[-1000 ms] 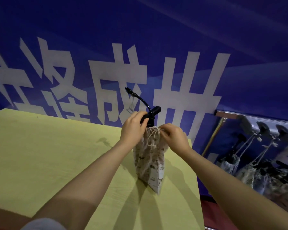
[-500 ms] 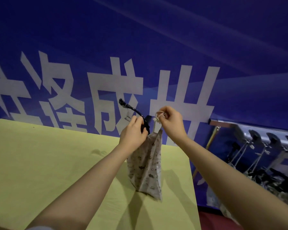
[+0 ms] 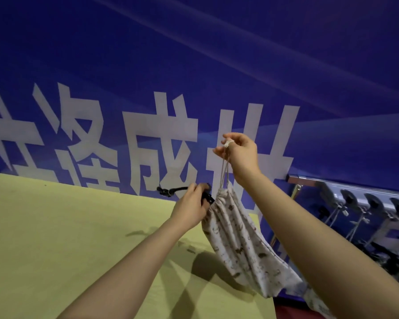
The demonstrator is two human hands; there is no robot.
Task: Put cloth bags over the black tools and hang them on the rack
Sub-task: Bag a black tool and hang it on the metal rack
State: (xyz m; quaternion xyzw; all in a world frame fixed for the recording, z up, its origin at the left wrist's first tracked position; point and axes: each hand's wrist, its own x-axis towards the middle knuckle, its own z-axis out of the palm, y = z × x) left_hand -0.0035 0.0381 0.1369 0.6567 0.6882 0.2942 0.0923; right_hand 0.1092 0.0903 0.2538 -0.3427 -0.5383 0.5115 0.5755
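Centrally, the left hand (image 3: pixel 190 209) grips the black tool (image 3: pixel 171 192) at the gathered mouth of the cloth bag (image 3: pixel 237 240), which hangs tilted below and between the hands, above the desk (image 3: pixel 55 238). Up and to the right, the right hand (image 3: pixel 240 153) pinches the drawstring (image 3: pixel 225 166), pulled taut. Further right of the right hand, the rack (image 3: pixel 332 187) carries bagged tools.

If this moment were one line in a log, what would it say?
step: closing bag | left hand: grips black tool at bag mouth | right hand: pulls drawstring up | cloth bag: cinched, above table | rack: not yet
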